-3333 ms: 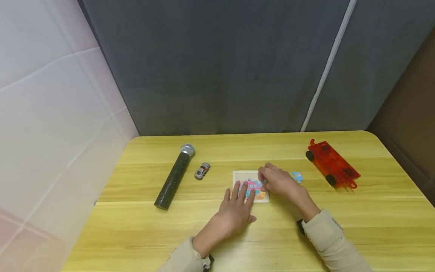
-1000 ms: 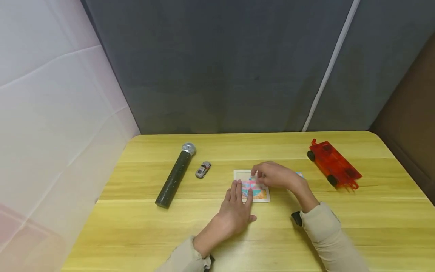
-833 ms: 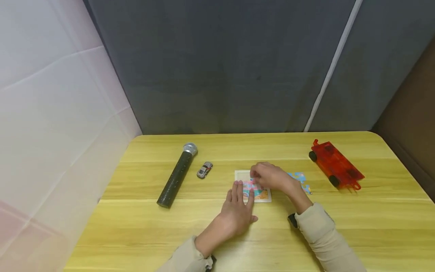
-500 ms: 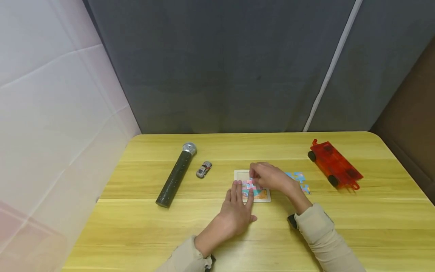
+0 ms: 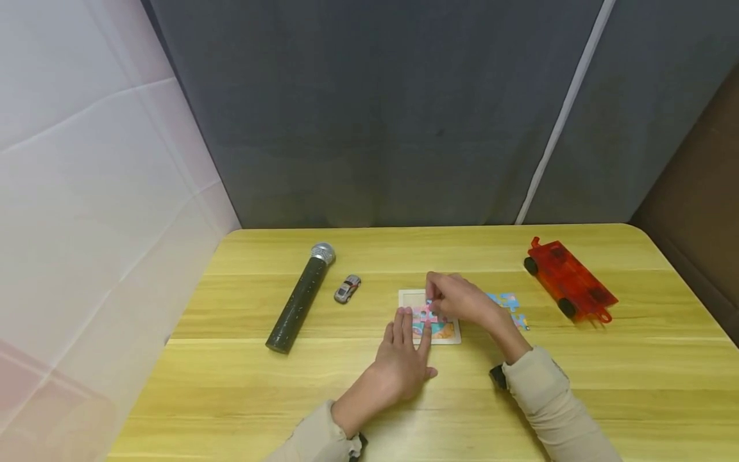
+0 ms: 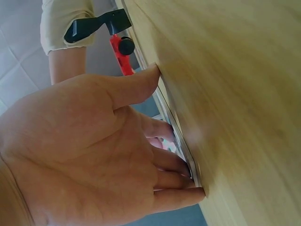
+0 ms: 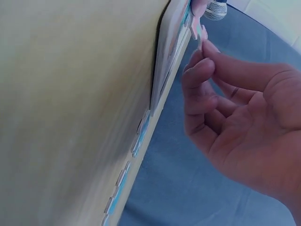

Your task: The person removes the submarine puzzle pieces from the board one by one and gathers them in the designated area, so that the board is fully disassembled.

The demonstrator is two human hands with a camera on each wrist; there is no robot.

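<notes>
A small jigsaw tray (image 5: 458,337) with a pale rim lies on the table, a pink, teal and orange picture partly filling it. My left hand (image 5: 401,366) rests on its near left part with fairly straight fingers. In the left wrist view the fingertips (image 6: 181,165) reach over the tray edge, and the thumb touches the tabletop. My right hand (image 5: 462,300) pinches a pink puzzle piece (image 7: 200,33) between thumb and index finger, above the picture. Fingers partly hide the piece and the picture. Several loose blue puzzle pieces (image 5: 509,301) lie right of the tray, near my right forearm.
Left of the tray lie a silver toy car (image 5: 348,289) and a black microphone (image 5: 300,305) with a silver head. A red translucent toy trailer (image 5: 568,280) with black wheels sits at the right. A dark grey partition (image 5: 369,128) stands behind the table.
My right hand has shifted slightly left over the picture, pinching the pink piece. Left-hand fingers have drawn closer together on the tray. More loose pieces show beside the right forearm.
</notes>
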